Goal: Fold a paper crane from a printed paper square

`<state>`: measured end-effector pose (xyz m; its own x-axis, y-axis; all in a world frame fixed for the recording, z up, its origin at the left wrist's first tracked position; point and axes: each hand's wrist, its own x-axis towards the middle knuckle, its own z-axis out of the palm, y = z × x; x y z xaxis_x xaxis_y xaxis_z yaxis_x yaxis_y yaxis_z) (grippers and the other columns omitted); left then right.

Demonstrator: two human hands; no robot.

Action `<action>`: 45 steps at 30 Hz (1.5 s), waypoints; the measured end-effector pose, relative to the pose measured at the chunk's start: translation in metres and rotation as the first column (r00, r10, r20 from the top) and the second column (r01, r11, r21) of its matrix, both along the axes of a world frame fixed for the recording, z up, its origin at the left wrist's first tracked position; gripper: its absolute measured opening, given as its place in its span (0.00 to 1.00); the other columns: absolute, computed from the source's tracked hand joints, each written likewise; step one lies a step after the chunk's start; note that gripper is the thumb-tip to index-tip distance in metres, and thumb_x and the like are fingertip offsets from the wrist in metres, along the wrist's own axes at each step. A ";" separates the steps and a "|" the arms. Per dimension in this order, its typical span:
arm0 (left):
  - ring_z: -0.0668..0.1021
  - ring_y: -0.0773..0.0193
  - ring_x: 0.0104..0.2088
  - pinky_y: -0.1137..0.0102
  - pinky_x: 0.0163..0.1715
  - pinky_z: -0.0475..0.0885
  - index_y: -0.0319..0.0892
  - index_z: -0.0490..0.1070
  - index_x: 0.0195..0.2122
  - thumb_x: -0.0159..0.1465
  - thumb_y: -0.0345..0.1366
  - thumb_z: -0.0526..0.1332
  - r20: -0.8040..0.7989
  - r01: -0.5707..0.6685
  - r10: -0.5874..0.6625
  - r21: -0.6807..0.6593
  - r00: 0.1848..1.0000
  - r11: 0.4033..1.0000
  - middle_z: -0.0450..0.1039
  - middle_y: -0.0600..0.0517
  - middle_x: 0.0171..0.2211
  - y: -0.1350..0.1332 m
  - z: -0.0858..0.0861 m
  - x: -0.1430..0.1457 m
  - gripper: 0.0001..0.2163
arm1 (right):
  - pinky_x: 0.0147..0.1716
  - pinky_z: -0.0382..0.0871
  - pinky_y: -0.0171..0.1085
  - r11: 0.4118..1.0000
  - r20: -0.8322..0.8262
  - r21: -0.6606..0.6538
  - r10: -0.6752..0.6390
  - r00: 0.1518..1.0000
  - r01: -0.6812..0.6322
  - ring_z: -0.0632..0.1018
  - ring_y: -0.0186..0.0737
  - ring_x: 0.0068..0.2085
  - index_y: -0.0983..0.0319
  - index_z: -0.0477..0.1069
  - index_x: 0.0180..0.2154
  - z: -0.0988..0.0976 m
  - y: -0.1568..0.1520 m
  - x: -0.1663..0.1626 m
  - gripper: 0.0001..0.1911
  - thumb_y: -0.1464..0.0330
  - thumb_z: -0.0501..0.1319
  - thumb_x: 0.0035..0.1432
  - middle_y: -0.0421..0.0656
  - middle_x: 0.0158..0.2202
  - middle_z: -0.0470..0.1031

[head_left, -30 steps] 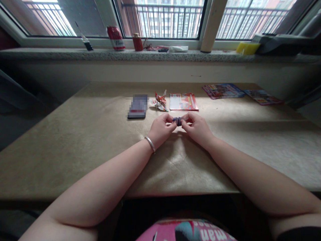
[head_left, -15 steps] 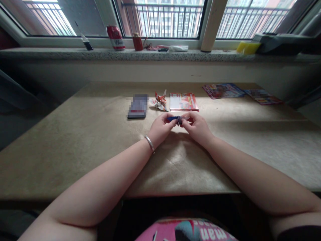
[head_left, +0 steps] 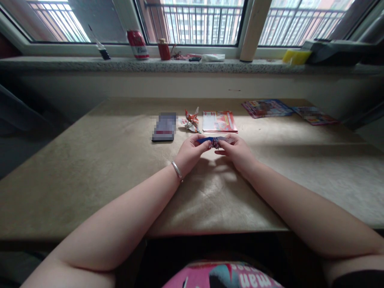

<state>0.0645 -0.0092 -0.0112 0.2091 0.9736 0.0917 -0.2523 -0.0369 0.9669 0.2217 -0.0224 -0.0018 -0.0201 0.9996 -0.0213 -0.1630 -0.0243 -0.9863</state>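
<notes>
A folded piece of blue printed paper (head_left: pixel 215 141) is held between my two hands, just above the table; its middle looks crumpled. My left hand (head_left: pixel 192 150), with a silver bangle at the wrist, pinches its left end between thumb and fingers. On the other side, my right hand (head_left: pixel 238 152) grips the right end, with one finger stretched out beneath. A folded paper crane (head_left: pixel 192 121) in red and white stands just beyond the hands. Beside it lies a small stack of red and white printed sheets (head_left: pixel 220 121).
A phone (head_left: pixel 165 127) with a blurred screen rests left of the crane. Glossy leaflets (head_left: pixel 268 108) lie at the table's far right. Along the windowsill (head_left: pixel 180 66) stand a red can (head_left: pixel 137 45), a red lighter-like bottle (head_left: pixel 164 50) and a yellow object (head_left: pixel 296 57).
My hands have moved slightly apart, and more of the blue paper shows between them. A finger of my right hand has extended below the paper.
</notes>
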 end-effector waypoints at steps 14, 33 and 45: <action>0.76 0.67 0.30 0.71 0.32 0.71 0.37 0.76 0.34 0.53 0.43 0.69 -0.244 -0.024 0.025 0.005 0.969 1.000 0.76 0.50 0.30 -0.003 0.005 -0.004 0.14 | 0.28 0.72 0.34 1.000 0.114 -0.021 0.001 0.994 0.002 0.74 0.32 0.28 0.62 0.74 0.26 -0.006 0.004 -0.001 0.18 0.57 0.73 0.38 0.39 0.25 0.75; 0.75 0.69 0.30 0.73 0.32 0.71 0.38 0.78 0.33 0.48 0.50 0.72 -0.138 0.060 -0.073 -0.094 0.988 0.994 0.76 0.50 0.31 0.007 -0.003 -0.008 0.20 | 0.27 0.68 0.32 0.999 0.136 -0.033 -0.023 0.990 0.028 0.71 0.31 0.27 0.61 0.71 0.26 -0.003 0.002 -0.001 0.12 0.61 0.69 0.41 0.37 0.24 0.74; 0.74 0.71 0.30 0.74 0.34 0.71 0.39 0.77 0.34 0.46 0.47 0.74 -0.003 0.120 -0.122 -0.153 0.993 0.981 0.76 0.51 0.34 0.007 0.004 -0.010 0.20 | 0.19 0.58 0.27 0.967 -0.144 -0.195 0.135 0.980 -0.162 0.62 0.27 0.21 0.60 0.72 0.30 0.004 0.000 0.002 0.12 0.63 0.70 0.43 0.33 0.21 0.65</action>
<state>0.0543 -0.0022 -0.0068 0.3265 0.9434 -0.0587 -0.2341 0.1409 0.9619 0.2240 -0.0226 0.0021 -0.1837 0.9597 -0.2125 -0.2678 -0.2568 -0.9286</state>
